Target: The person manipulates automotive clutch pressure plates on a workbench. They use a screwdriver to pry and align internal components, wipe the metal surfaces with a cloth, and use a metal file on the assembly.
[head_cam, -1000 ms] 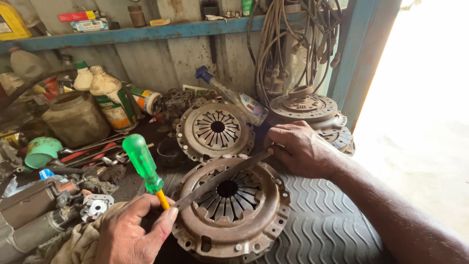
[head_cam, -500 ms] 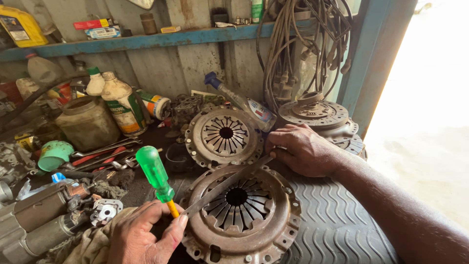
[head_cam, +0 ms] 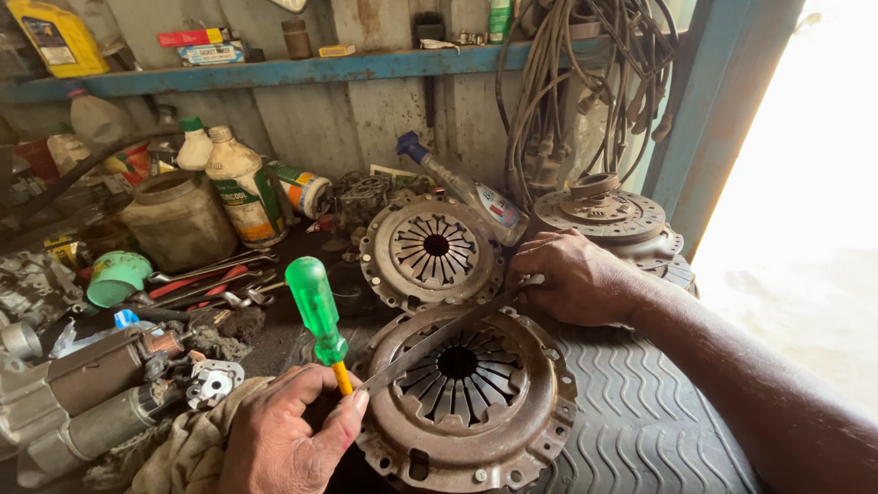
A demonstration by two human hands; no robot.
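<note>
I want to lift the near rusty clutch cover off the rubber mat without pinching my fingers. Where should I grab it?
Grip the near clutch cover by its outer rim, from the right, open side. It lies flat, the centre spring fingers are thin slotted blades, and the left hand and metal strip crowd its left and top.

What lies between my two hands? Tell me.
Head view: a thin flat metal strip spans from left hand to right hand, crossing the rusty round clutch plate.
</note>
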